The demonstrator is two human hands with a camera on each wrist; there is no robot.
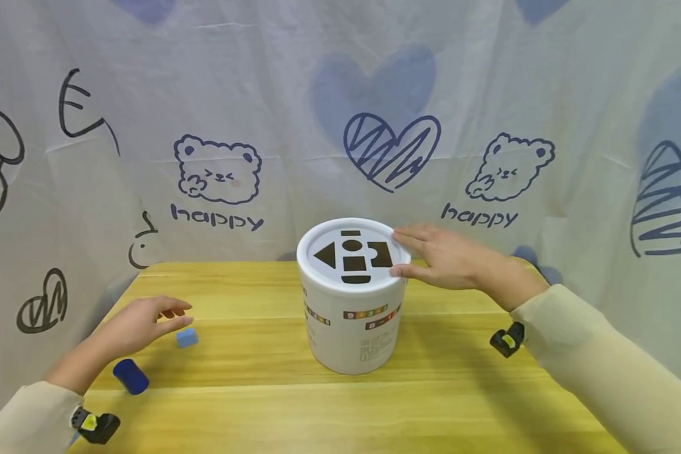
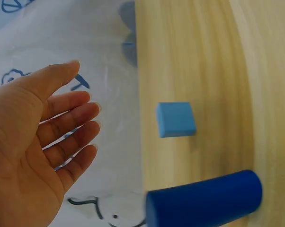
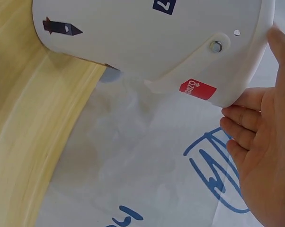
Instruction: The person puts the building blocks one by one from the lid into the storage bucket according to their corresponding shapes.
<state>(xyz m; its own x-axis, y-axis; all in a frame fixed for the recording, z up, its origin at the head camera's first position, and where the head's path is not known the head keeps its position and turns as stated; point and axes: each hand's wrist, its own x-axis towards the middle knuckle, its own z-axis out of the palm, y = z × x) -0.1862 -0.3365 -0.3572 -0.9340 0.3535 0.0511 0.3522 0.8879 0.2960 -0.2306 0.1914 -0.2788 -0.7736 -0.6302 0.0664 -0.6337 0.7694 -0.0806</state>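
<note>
A white bucket (image 1: 349,328) stands upright on the wooden table, and its white lid (image 1: 340,255) has several shaped cut-outs. My right hand (image 1: 448,255) touches the right side of the lid's rim, thumb and fingers spread and fairly straight. Over the table's left part hovers my left hand (image 1: 139,325), holding nothing, its fingers loosely bent. Just below its fingertips lies a small light-blue block (image 1: 186,338), apart from the hand. A dark-blue cylinder (image 1: 130,376) lies on its side closer to me. The left wrist view also shows the light-blue block (image 2: 176,119) and the cylinder (image 2: 204,198).
The wooden table (image 1: 250,403) ends at a pale curtain (image 1: 295,113) printed with hearts and bears, which hangs behind and at the sides. On the bucket's side, the right wrist view shows a handle joint (image 3: 216,46) and a red label (image 3: 197,89).
</note>
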